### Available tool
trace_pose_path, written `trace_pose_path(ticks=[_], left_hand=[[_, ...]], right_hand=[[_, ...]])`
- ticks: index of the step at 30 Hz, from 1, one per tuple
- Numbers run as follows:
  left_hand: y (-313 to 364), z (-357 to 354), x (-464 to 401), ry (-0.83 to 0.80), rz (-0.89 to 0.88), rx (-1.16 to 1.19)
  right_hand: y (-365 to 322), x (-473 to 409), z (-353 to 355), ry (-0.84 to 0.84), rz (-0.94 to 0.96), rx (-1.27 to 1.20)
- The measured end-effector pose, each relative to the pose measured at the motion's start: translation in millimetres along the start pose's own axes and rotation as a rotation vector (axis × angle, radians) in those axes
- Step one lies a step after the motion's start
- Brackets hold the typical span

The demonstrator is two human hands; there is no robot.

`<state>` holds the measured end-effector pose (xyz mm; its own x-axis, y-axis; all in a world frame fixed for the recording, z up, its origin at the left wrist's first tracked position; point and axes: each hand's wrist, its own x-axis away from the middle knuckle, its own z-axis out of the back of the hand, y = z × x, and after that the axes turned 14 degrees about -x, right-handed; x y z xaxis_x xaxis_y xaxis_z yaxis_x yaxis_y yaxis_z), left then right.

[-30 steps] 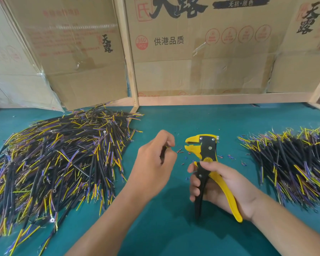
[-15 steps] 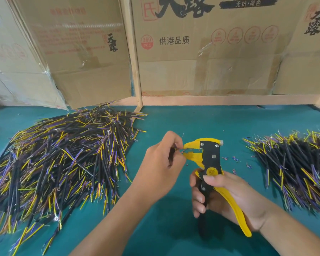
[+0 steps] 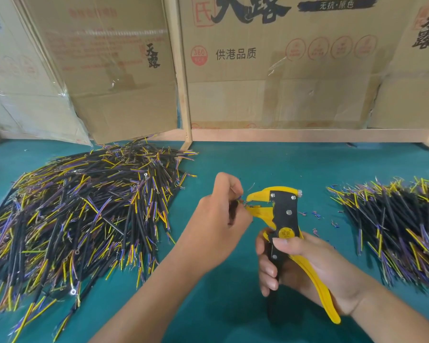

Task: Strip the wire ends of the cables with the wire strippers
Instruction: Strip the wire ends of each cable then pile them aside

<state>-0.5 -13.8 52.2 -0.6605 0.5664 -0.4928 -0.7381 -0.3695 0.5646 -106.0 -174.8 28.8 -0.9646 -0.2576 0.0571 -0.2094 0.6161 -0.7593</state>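
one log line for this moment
left hand: feeds cable end into jaws | right hand: grips wire strippers | jaws: open

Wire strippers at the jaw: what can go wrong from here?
1. The left hand pinches the cable right at the open mouth of the wire strippers; a squeeze by the right hand could nip a fingertip.
2. Several thin wire ends sit at the mouth together; some may be seated unevenly and strip short or not at all.
3. Insulation scraps beside the tool could get under the next cable.
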Motion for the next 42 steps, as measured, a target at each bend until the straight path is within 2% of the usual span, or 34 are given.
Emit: trace_pose_path(ticks=[6,16,28,34,39,42], left_hand=[[1,3,1,-0.027,-0.098,-0.102],[2,3,0,-0.058,-0.105,-0.046],[1,2,2,-0.100,-0.064,-0.070],[-3,5,0,-0.070,-0.026,-0.088],[-6,8,-1,-0.058,-0.077,-0.143],[-6,6,-1,-0.064,-0.102,-0.173]], right_hand=[[-3,3,0,0.013,0.011,0.026],[-2,2,2,0.001,-0.024,0.011],[-2,4,-2,0.218,-0.026,0.013],[-9,3,0,0.288,0.037,0.011],[-14,3,4,0.345,0.112,-0.052],[-11,-2,5,0.325,0.194,-0.123]])
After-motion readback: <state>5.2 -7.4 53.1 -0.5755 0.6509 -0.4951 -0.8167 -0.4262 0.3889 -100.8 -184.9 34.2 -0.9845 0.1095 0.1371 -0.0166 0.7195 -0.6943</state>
